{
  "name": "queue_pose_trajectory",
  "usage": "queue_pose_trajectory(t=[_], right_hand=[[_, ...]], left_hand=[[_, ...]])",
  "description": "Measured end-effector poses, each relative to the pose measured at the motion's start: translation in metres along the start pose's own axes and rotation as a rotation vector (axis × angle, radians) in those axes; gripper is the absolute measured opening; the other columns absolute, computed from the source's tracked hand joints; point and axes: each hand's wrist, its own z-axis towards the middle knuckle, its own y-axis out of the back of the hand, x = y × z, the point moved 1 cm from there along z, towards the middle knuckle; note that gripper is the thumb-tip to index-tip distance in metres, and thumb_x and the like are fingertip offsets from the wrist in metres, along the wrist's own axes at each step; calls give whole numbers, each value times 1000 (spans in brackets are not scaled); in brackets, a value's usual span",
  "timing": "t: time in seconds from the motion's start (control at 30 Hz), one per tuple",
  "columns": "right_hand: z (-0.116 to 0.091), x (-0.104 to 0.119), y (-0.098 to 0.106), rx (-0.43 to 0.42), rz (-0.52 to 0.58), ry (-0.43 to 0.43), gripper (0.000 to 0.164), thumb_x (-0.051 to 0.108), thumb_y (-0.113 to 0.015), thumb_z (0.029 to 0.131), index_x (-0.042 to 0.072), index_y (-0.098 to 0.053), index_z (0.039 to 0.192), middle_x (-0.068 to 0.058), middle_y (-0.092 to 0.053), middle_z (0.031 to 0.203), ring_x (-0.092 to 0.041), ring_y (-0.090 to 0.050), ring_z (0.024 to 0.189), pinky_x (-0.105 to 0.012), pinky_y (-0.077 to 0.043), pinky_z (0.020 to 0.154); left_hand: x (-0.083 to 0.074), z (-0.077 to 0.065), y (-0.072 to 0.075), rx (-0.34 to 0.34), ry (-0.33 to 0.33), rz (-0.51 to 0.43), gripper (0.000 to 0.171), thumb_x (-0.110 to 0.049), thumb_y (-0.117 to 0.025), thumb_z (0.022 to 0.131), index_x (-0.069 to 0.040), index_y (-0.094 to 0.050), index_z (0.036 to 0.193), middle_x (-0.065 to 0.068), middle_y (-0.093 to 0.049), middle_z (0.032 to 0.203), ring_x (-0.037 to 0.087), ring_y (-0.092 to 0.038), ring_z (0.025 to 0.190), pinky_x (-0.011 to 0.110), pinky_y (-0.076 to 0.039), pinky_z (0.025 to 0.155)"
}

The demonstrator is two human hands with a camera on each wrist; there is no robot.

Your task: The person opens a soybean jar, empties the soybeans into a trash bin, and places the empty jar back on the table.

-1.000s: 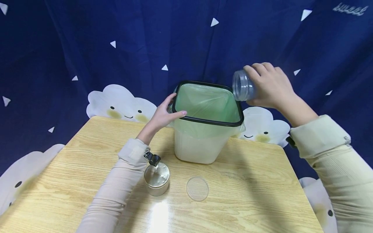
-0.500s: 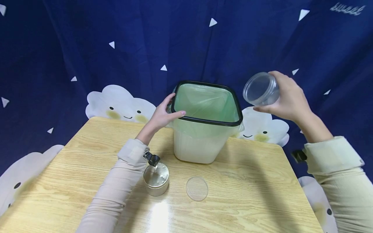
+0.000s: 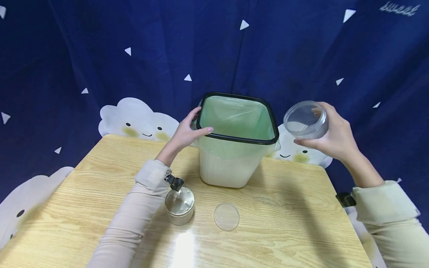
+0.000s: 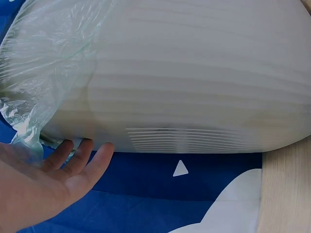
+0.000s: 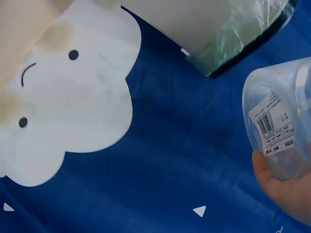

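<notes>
The right hand (image 3: 335,136) grips a clear jar (image 3: 311,130), tilted, mouth leftward, right of the lined bin (image 3: 228,167), whose left rim the left hand (image 3: 185,132) holds. A clear round lid (image 3: 226,216) lies on the desk (image 3: 273,240), near-left of the jar.

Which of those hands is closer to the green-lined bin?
Left. The left hand holds the bin at its rim; the right hand is off to the right, not touching it, gripping a clear jar.
</notes>
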Motion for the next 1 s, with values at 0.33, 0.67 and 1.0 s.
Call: queue_pose_trajectory(t=[0.33, 0.67, 1.0], right_hand=[[-28, -2, -11, -34, 64, -35, 102, 13, -88, 48, 10, -36, 135, -19, -53, 118, -37, -48, 100, -50, -34, 76], [-52, -3, -19, -39, 91, -65, 101, 12, -88, 49, 11, -36, 136, -18, -56, 117, -37, -48, 103, -42, -34, 79], [-77, -17, -40, -36, 112, -91, 95, 12, -89, 47, 7, -41, 129, -18, -58, 112, -34, -51, 102, -19, -30, 77]], left_hand=[[-17, -12, 0, 2, -4, -1, 75, -19, -65, 82, -8, -23, 144, 20, -26, 143, 31, -25, 130, 45, -26, 103], [-16, -11, 0, -2, -6, -1, 75, -18, -65, 82, -7, -23, 144, 20, -27, 143, 30, -25, 130, 45, -25, 104], [20, 11, -2, -11, -17, 0, 80, -29, -70, 79, -21, -24, 145, 13, -27, 144, 25, -25, 131, 44, -25, 104]])
